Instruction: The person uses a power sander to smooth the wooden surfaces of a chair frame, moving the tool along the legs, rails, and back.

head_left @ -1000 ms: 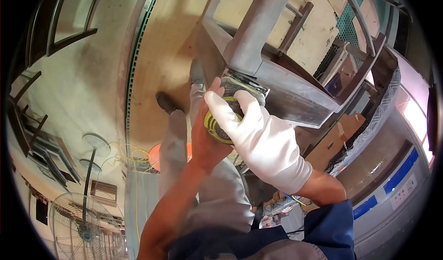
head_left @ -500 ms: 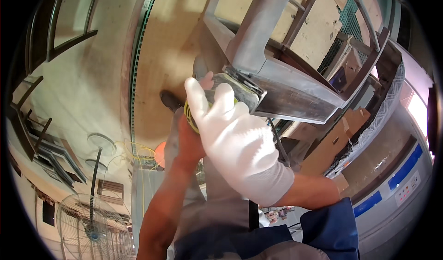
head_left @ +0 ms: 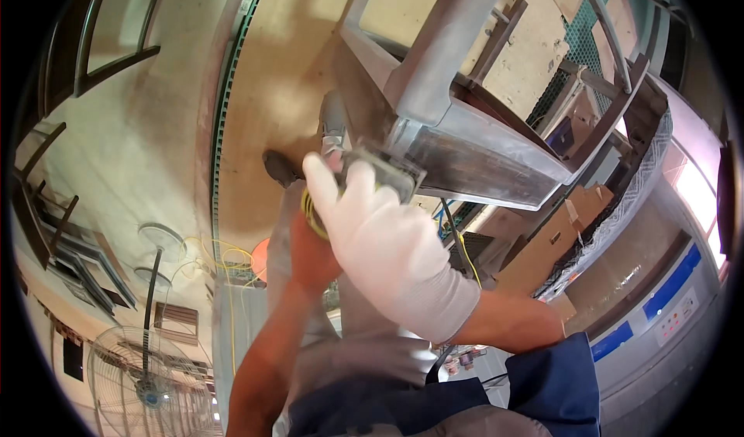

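A power sander [head_left: 384, 175] with a flat rectangular pad is in front of me, slightly smeared by motion. My right hand [head_left: 380, 243], in a white knitted glove, lies closed over it, covering much of its body. My left hand [head_left: 314, 247] is bare and wraps round it from below; the glove hides most of its fingers. Something yellow and ringed [head_left: 312, 211] shows between the hands. Just beyond the pad stands a grey-brown wooden chair frame [head_left: 484, 158], its near rail showing a darker brown patch. Pad and rail appear slightly apart.
More dark frames [head_left: 116, 69] stand at the left. A wire fan [head_left: 147, 390] is at lower left, near a yellow hose [head_left: 232, 263] and an orange round thing [head_left: 260, 259]. Cardboard [head_left: 558, 235] and a grey machine with blue strips [head_left: 659, 313] are at right. My shoes show below.
Both hands have drawn the sander a little toward me and left, away from the chair frame's rail. The pad has tilted. The whole view has shifted slightly.
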`<move>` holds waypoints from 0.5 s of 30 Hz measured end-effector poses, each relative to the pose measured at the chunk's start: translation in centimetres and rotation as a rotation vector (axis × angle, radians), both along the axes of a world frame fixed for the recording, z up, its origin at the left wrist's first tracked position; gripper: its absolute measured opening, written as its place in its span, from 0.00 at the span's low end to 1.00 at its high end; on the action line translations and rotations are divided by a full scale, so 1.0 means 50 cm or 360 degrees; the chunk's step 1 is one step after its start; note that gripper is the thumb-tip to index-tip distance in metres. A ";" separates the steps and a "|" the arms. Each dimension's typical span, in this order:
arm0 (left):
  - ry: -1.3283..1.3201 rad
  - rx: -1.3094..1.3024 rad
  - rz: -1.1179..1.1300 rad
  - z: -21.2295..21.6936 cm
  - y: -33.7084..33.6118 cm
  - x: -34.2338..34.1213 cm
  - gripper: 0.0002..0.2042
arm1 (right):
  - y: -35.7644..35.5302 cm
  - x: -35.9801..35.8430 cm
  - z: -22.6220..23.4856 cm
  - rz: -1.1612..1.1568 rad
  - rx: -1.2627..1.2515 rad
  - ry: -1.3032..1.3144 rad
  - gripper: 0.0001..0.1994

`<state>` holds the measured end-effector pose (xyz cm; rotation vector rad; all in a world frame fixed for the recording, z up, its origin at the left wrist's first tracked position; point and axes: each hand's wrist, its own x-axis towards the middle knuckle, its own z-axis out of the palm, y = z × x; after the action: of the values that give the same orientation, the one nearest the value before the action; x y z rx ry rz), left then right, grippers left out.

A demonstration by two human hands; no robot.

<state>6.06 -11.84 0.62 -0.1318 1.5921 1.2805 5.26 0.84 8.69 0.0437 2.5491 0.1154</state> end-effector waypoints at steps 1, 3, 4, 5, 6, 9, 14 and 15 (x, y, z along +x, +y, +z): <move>-0.0026 -0.0049 0.0027 0.013 -0.010 0.016 0.46 | 0.000 0.016 -0.001 -0.0063 -0.0139 -0.0027 0.29; 0.0123 -0.0095 0.0064 0.019 -0.008 0.036 0.49 | 0.018 0.034 0.004 -0.0102 -0.0389 -0.0025 0.31; 0.0240 -0.0105 0.0016 0.014 0.005 0.035 0.49 | 0.044 0.036 0.005 -0.0072 -0.0427 0.0048 0.32; 0.0349 -0.0093 -0.0038 0.009 0.020 0.030 0.50 | 0.071 0.038 0.009 -0.0051 -0.0444 0.0116 0.33; 0.0307 -0.0124 0.0000 0.011 0.041 0.031 0.51 | 0.092 0.047 0.007 -0.0036 -0.0475 0.0181 0.35; 0.0504 -0.0163 0.0035 0.016 0.074 0.050 0.47 | 0.118 0.079 0.008 0.0052 -0.0521 0.0254 0.33; 0.0636 -0.0223 0.0139 -0.007 0.065 0.127 0.37 | 0.151 0.110 0.005 -0.0093 -0.0795 0.0343 0.32; 0.0699 -0.0265 0.0078 0.005 0.071 0.120 0.40 | 0.162 0.112 -0.003 -0.0150 -0.0874 0.0361 0.32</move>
<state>12.08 -8.30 0.90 0.0096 2.0829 1.2709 10.86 8.93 8.57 -0.0391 2.7064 -0.6580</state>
